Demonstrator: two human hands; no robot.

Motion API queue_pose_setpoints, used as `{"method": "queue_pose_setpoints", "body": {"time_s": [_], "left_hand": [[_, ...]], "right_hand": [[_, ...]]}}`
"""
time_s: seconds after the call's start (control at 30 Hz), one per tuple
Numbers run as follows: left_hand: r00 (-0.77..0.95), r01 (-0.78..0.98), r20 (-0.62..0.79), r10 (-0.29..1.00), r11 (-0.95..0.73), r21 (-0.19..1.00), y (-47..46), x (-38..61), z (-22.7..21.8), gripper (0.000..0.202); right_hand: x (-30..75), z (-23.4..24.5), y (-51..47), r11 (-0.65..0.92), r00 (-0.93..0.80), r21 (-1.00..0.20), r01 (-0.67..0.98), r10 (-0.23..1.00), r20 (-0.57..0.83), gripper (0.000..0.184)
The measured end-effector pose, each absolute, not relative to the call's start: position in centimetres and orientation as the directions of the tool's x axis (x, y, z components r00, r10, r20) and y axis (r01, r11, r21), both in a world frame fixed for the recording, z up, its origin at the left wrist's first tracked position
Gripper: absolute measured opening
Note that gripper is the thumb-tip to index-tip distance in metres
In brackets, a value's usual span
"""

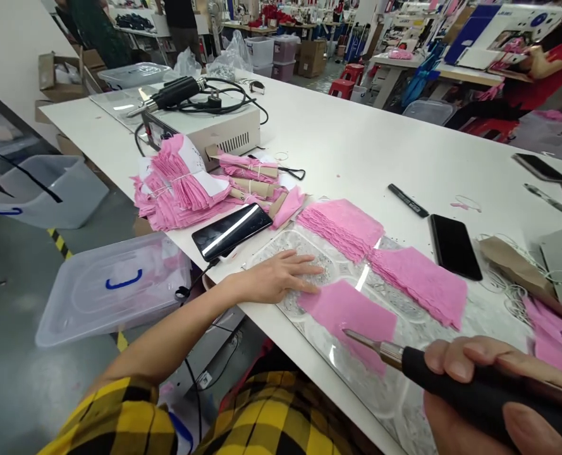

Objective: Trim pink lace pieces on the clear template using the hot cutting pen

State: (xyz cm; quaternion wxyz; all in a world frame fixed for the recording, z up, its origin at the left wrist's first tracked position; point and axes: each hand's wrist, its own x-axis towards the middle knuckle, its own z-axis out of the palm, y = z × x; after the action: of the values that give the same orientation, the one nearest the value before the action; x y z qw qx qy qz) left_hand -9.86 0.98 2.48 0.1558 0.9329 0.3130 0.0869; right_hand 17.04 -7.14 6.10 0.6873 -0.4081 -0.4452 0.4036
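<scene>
Pink cloth [344, 306] meets spread left fingers [306, 268]; right fingers [457, 362] curl round tool [414, 364].

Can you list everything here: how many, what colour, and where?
table: one, white, centre
patterned sheet: one, clear, table's near edge
fabric piece: one, pink, on sheet
fabric stacks: two, pink, beyond the piece
fabric bundles: several, pink, table's left
phones: three, black, one left, two right
marker: one, black, by middle phone
pen: one, grey, far right
vented boxes: two, pale, back-left and right
corded tool: one, black, atop left box
bins: several, clear, floor and background
sewing machines: at least one, white-blue, right background
stools: at least two, red, background
people: several, dark/red-clothed, background
held tool: one, black, tip over piece
left fingers: several, bare, near the piece
right fingers: several, bare, gripping held tool
</scene>
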Motion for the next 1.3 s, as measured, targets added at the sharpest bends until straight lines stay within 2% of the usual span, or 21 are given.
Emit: {"method": "queue_pose_setpoints", "body": {"time_s": [0.17,0.3,0.47,0.7,1.0,1.17,1.3], "left_hand": [[0.827,0.533,0.043,0.561,-0.806,0.258,1.2,-9.5,2.6,0.064],[0.812,0.565,0.016,0.583,-0.793,0.226,1.5,-9.4,2.8,0.06],[0.842,0.509,0.078,0.534,-0.834,0.212,2.0,-8.7,2.8,0.058],[0.868,0.478,0.046,0.495,-0.856,0.195,3.4,-7.0,3.1,0.046],[0.883,0.425,0.131,0.45,-0.886,0.185,4.8,-5.8,2.3,0.048],[0.882,0.443,0.106,0.459,-0.885,0.143,5.2,-5.5,2.2,0.046],[0.882,0.435,0.122,0.454,-0.887,0.158,5.6,-5.1,2.4,0.044]], "right_hand": [[14.3,7.3,-6.1,0.382,0.296,-0.91,-0.159,0.898,0.326,0.015],[14.5,6.7,-6.3,0.37,0.281,-0.912,-0.179,0.907,0.312,0.015],[14.8,6.3,-6.4,0.362,0.279,-0.917,-0.167,0.909,0.308,0.017],[15.6,6.5,-6.7,0.38,0.287,-0.912,-0.152,0.9,0.327,0.018],[16.0,6.4,-6.9,0.382,0.264,-0.91,-0.164,0.906,0.332,0.019],[15.8,6.5,-6.7,0.379,0.28,-0.913,-0.151,0.902,0.328,0.018],[15.8,6.5,-6.8,0.366,0.268,-0.917,-0.159,0.91,0.316,0.018]]}}
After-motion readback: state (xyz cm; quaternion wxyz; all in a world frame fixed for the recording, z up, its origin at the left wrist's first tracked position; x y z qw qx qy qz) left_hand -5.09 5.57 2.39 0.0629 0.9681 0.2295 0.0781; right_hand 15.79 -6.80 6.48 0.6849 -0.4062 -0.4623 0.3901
